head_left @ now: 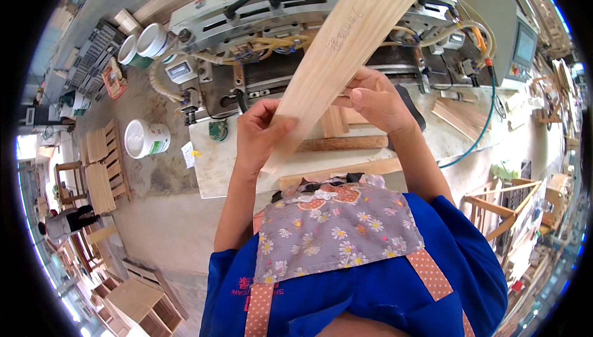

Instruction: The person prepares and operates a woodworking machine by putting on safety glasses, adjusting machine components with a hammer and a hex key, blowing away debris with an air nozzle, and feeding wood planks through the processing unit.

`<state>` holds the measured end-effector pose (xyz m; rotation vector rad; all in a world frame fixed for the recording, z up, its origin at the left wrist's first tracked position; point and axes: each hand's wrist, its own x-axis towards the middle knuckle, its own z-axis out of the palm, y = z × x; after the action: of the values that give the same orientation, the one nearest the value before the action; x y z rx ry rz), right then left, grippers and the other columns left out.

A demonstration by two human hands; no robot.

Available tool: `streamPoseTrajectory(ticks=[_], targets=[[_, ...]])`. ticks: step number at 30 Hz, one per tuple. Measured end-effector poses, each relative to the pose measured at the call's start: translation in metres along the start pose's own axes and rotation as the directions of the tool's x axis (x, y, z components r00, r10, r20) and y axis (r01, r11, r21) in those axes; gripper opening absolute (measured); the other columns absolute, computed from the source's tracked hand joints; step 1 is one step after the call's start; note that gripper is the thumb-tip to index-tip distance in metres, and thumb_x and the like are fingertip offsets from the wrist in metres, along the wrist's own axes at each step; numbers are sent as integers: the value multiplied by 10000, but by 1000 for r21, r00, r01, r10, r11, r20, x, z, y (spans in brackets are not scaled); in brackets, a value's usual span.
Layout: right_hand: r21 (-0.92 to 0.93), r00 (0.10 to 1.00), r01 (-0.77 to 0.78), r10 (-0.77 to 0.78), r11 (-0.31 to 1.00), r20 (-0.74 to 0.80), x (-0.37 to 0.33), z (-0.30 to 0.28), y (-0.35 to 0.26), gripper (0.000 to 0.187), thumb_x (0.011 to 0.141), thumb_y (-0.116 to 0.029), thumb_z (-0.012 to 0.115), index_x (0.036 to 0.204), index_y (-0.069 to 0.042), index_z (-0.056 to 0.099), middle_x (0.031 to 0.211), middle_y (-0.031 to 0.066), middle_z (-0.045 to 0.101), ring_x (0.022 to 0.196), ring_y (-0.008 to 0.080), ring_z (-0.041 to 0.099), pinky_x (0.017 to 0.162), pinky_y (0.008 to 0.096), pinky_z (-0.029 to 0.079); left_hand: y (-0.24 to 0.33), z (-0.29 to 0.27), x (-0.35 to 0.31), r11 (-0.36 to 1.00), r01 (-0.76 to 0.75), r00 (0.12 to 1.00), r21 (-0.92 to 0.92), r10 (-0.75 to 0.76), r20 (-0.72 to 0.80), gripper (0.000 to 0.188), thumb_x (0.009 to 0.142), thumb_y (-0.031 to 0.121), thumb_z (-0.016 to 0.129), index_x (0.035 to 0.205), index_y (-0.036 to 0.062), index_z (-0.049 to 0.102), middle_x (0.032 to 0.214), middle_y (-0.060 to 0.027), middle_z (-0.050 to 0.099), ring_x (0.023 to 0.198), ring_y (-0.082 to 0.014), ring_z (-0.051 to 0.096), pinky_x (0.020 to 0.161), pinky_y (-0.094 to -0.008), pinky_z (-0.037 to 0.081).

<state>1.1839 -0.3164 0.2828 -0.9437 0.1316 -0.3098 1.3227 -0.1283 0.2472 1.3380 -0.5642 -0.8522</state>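
A long pale wooden board [333, 59] with handwriting on its face slants up and away from me, over the white worktable. My left hand [264, 133] grips its near end, thumb on top and fingers round the left edge. At the board's right edge, my right hand [375, 99] has its fingers curled behind the wood and its thumb bent near the edge. Under the board, on the worktable [235, 173], lie several shorter wood pieces, among them a brown strip [346, 143] and a pale strip [346, 172] close to my apron.
Behind the table runs a machine [247, 12] with black levers, hoses and clamps. A control cabinet with a screen [525, 43] stands at the right. White buckets [147, 138] and stacked slats [105, 164] sit on the floor at left. A person [68, 223] is at far left.
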Motion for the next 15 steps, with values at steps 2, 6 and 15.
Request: streamPoseTrajectory(ticks=[2, 6, 15], targets=[[-576, 988, -132, 58, 807, -145, 7, -37, 26, 595, 777, -322, 723, 1222, 22, 529, 1139, 169, 613, 1055, 240, 587, 875, 344, 468, 9, 0, -2, 985, -95, 981, 146, 117, -156, 282, 713, 66, 773, 948, -6, 634, 905, -39, 656, 785, -92, 589, 730, -245, 475], [-895, 898, -433, -36, 107, -439, 6, -72, 97, 753, 698, -409, 766, 1237, 2, 437, 1172, 202, 523, 1076, 348, 535, 874, 425, 467, 26, 5, -6, 739, -220, 821, 636, 493, -289, 258, 678, 62, 784, 882, 11, 635, 792, -83, 629, 697, -164, 582, 653, -268, 465], [-891, 861, -453, -254, 6, -440, 0, -94, 117, 732, 702, -343, 749, 1256, -56, 365, 1154, 198, 494, 1046, 369, 538, 806, 450, 471, 33, 2, -14, 560, -321, 719, 763, 669, -189, 242, 651, 39, 783, 847, 28, 642, 739, -85, 598, 665, -234, 545, 597, -319, 443]])
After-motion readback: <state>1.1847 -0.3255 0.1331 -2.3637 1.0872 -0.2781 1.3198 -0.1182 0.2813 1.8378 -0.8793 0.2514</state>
